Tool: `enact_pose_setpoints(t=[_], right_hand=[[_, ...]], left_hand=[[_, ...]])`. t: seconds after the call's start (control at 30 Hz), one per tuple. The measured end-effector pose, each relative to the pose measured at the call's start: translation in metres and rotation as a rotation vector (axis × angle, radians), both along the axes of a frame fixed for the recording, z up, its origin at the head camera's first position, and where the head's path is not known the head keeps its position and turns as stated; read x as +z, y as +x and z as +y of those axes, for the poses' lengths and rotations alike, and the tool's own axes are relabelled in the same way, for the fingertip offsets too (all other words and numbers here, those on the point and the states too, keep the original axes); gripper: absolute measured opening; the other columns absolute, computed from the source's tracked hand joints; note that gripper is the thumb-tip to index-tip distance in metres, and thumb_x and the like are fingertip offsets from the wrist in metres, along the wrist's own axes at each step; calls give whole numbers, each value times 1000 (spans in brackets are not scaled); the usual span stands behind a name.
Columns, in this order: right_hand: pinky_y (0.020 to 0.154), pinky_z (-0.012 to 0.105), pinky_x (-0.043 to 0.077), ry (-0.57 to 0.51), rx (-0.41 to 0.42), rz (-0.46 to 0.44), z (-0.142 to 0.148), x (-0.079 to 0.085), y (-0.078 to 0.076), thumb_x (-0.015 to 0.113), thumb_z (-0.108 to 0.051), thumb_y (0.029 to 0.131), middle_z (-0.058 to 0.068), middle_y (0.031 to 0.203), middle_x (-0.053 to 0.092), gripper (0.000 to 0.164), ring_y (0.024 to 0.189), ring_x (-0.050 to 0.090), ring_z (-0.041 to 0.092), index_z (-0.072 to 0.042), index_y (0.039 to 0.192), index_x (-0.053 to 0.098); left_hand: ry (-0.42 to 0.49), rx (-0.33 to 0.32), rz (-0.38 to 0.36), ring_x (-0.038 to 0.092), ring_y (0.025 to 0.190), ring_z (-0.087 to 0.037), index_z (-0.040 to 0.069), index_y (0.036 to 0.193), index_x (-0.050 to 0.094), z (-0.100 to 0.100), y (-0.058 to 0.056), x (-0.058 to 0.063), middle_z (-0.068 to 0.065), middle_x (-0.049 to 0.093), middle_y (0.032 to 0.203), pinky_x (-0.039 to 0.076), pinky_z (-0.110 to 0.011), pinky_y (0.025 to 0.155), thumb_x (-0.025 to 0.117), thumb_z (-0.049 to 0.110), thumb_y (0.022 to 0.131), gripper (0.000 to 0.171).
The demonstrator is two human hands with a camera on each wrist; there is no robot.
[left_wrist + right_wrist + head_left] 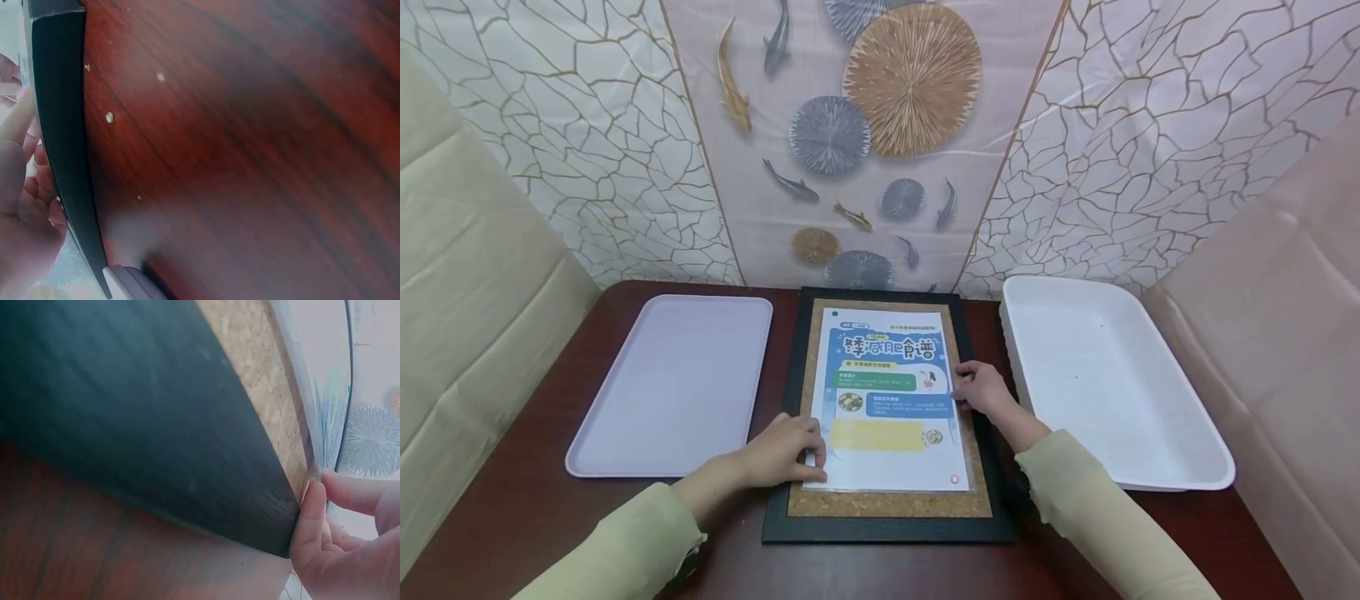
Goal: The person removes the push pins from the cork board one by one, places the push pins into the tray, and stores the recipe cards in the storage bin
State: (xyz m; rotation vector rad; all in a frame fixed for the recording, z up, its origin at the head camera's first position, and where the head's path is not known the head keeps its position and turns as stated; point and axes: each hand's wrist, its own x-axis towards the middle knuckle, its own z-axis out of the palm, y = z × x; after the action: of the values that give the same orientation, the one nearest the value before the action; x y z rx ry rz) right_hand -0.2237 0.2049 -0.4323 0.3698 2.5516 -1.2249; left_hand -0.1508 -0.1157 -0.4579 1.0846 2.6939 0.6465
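Crackle-patterned cloth (587,125) and a middle panel (868,167) printed with fish and discs rose well beyond the fingertips of the left hand (781,452) and the right hand (983,387), behind a dark red-brown table (722,567). Far to the left of the left fingers stood a cream padded wall (475,292). Nearer on that side lay a lilac tray (681,383). Emerging from a pale green sleeve (617,542), the left fingers were bent at the near left edge of a printed sheet (880,462), the thumb spread from them by the corner; whether they gripped it, I could not tell. Small white specks (110,117) dotted the table near them. Between both sets of fingers, the sheet lay over a cork board (887,503) bordered by a black frame (887,530). Farther up the sheet's right edge than the left fingers, the right thumb and forefinger were together, pinching it. To their right, past the frame, sat a white tub (1120,383).
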Motion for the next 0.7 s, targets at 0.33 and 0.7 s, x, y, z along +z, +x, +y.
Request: enact_pose_setpoints(t=[0.33, 0.7], right_hand=[[64, 25, 51, 0, 2, 8, 1, -2, 0, 60, -3, 87, 16, 94, 59, 49, 78, 60, 20, 1, 133, 45], [65, 25, 51, -6, 1, 8, 2, -4, 0, 60, -3, 87, 16, 95, 58, 49, 80, 59, 20, 0, 134, 44]], left_hand=[[-6, 10, -12, 40, 68, -1, 25, 72, 63, 1, 4, 5, 12, 49, 74, 29, -27, 72, 71, 35, 80, 15], [-16, -2, -104, 42, 71, -2, 24, 73, 65, 1, 2, 13, 11, 50, 76, 27, -27, 70, 68, 25, 83, 11]])
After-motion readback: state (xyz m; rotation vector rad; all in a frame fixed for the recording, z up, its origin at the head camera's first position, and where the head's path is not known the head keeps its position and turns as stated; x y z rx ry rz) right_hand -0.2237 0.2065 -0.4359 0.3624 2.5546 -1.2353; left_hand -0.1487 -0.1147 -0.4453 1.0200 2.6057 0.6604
